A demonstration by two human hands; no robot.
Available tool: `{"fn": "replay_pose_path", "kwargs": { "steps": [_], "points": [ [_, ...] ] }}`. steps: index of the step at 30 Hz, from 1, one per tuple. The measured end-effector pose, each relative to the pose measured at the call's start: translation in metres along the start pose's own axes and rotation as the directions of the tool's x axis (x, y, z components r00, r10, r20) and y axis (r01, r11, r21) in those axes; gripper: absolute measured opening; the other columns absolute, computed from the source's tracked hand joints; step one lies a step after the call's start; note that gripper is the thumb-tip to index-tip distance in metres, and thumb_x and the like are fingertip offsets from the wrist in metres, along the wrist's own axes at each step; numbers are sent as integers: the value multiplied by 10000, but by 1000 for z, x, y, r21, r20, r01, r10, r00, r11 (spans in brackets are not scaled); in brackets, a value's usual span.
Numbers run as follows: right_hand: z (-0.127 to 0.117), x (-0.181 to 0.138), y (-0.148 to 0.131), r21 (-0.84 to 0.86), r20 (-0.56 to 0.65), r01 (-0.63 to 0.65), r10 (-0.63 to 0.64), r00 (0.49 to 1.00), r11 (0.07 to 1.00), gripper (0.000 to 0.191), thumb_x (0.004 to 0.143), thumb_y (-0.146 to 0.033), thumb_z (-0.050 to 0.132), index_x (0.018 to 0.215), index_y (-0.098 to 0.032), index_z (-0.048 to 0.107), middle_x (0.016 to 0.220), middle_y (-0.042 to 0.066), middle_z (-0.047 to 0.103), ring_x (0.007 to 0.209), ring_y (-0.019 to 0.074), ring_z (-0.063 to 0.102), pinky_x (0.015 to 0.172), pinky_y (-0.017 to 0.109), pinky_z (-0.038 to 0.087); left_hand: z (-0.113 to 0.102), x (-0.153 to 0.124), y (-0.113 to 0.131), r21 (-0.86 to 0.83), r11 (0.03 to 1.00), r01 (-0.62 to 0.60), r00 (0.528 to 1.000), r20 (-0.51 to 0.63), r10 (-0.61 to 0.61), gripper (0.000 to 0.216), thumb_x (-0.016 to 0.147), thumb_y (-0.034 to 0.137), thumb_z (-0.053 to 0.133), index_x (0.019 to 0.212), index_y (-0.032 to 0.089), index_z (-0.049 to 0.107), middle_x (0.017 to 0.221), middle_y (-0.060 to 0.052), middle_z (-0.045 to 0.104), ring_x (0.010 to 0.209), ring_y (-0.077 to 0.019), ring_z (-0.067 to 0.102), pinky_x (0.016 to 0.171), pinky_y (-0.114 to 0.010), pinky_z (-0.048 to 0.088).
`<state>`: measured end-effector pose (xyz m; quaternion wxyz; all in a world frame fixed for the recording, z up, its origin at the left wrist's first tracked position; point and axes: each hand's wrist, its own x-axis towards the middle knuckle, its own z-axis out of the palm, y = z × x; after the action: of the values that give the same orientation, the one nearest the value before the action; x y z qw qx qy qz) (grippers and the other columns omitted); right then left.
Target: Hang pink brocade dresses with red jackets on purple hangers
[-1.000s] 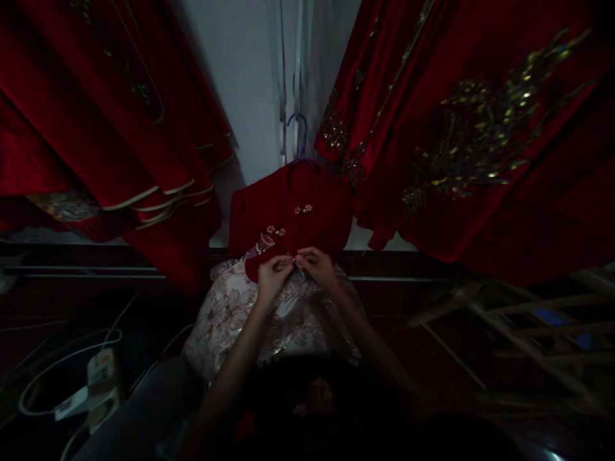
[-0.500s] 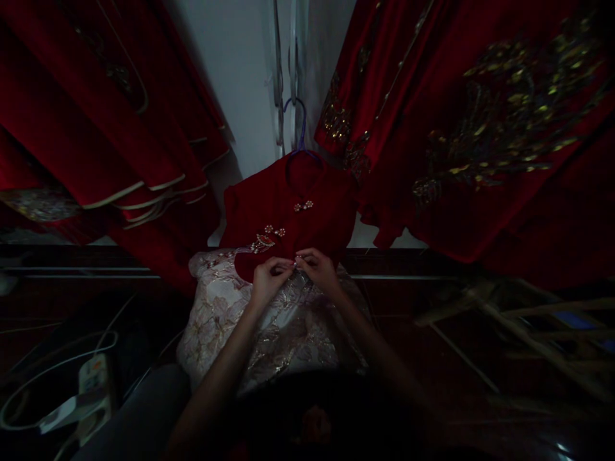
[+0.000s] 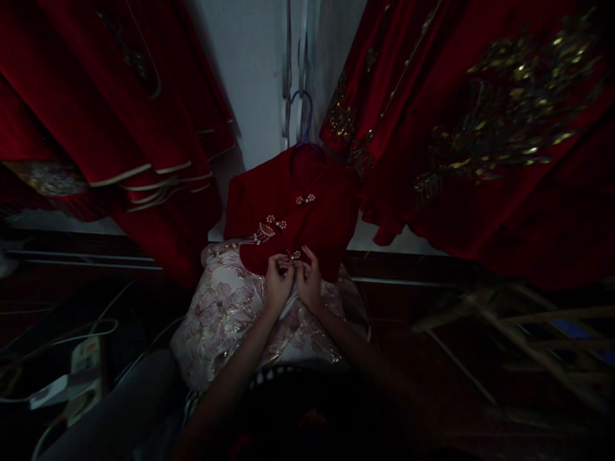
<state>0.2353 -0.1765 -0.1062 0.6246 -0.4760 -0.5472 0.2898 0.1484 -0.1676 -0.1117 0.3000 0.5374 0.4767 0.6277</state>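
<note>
A short red jacket (image 3: 331, 211) hangs on a purple hanger (image 3: 309, 121), with flower-shaped beaded fasteners down its front. The lowest beaded fastener (image 3: 296, 255) lies between my two hands at the jacket's lower front. My left hand (image 3: 278, 285) is closed in a pinch at its left end. My right hand (image 3: 310, 285) has thumb and forefinger about its right end, the forefinger raised. Darkness hides the exact fingertip contact. A beaded tassel ornament (image 3: 264, 232) sits left of the opening. Below the jacket spreads a pale floral brocade skirt (image 3: 216, 320).
Red garments with pale-edged hems (image 3: 120, 128) hang at left; a red garment with gold sequins (image 3: 519, 115) hangs at right. A power strip (image 3: 86, 371) with cords lies at lower left. A wooden frame (image 3: 523, 339) stands at lower right. The scene is very dark.
My hands have drawn closer together and turned upright; the lowest fastener now shows above my fingers. My right forefinger has lifted. The view has shifted slightly.
</note>
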Motion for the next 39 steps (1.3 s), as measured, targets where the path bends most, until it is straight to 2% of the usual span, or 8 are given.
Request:
{"fn": "replay_pose_path", "kwargs": {
  "steps": [3, 5, 9, 14, 18, 26, 34, 39],
  "points": [
    [-3, -1, -1, -73, -140, 1, -11, 990, 997, 420, 931, -339, 418, 1320, -181, 426, 1277, 145, 516, 979, 161, 595, 897, 321, 494, 0, 1, 0, -9, 1000, -16, 1000, 13, 16, 240, 818, 242, 589, 1038, 195, 506, 953, -38, 591, 821, -121, 598, 772, -250, 495],
    [-5, -1, 2, -115, -172, 1, -21, 985, 993, 411, 927, -341, 424, 1307, -183, 442, 1214, 131, 530, 914, 155, 584, 867, 317, 494, 2, 1, 0, 5, 1000, -27, 1000, 3, 27, 263, 829, 261, 588, 1071, 194, 510, 984, -47, 591, 829, -124, 596, 784, -256, 492],
    [-5, -1, 8, -123, -101, 11, -24, 995, 992, 427, 932, -325, 416, 1342, -207, 420, 1222, 115, 527, 920, 153, 581, 881, 319, 488, 2, 2, 0, 71, 992, -103, 995, 16, 102, 249, 856, 261, 563, 1095, 197, 542, 1047, -62, 569, 882, -134, 586, 821, -268, 481],
    [-2, -1, 10, -151, -8, 47, -49, 999, 987, 389, 925, -305, 428, 1296, -208, 492, 1243, 121, 501, 898, 149, 586, 888, 319, 491, -2, 5, 2, 101, 981, -165, 986, 36, 162, 210, 858, 301, 583, 1039, 196, 582, 1012, -59, 565, 905, -148, 575, 826, -273, 476],
    [0, -1, 10, -142, -39, 62, -68, 997, 988, 323, 918, -315, 453, 1212, -200, 523, 1187, 113, 538, 944, 164, 577, 884, 325, 491, -1, 6, -2, 81, 990, -117, 993, 20, 115, 200, 867, 334, 575, 1007, 191, 574, 973, -50, 582, 870, -140, 582, 817, -274, 481],
    [0, 1, 14, -147, -47, 40, -48, 998, 988, 291, 904, -299, 472, 1167, -185, 524, 1143, 108, 547, 834, 142, 574, 794, 299, 500, 2, 4, -6, 0, 999, -46, 999, -3, 46, 222, 838, 373, 613, 949, 182, 594, 919, -38, 623, 829, -129, 614, 790, -260, 504],
    [1, 0, 18, -124, -65, 121, -130, 989, 985, 245, 877, -211, 484, 1113, -182, 542, 1127, 98, 533, 841, 136, 565, 774, 304, 501, 2, 1, -10, -1, 1000, -7, 999, -43, 7, 214, 824, 360, 637, 928, 181, 581, 857, -14, 632, 780, -116, 621, 767, -246, 503],
    [3, -3, 22, -55, -88, 58, -63, 994, 997, 308, 858, -180, 496, 1165, -193, 469, 1117, 88, 525, 796, 119, 555, 701, 269, 492, 0, 13, 3, -71, 997, 40, 999, -22, -42, 228, 816, 390, 641, 874, 171, 609, 798, -14, 642, 737, -113, 621, 723, -225, 502]
  ]
}}
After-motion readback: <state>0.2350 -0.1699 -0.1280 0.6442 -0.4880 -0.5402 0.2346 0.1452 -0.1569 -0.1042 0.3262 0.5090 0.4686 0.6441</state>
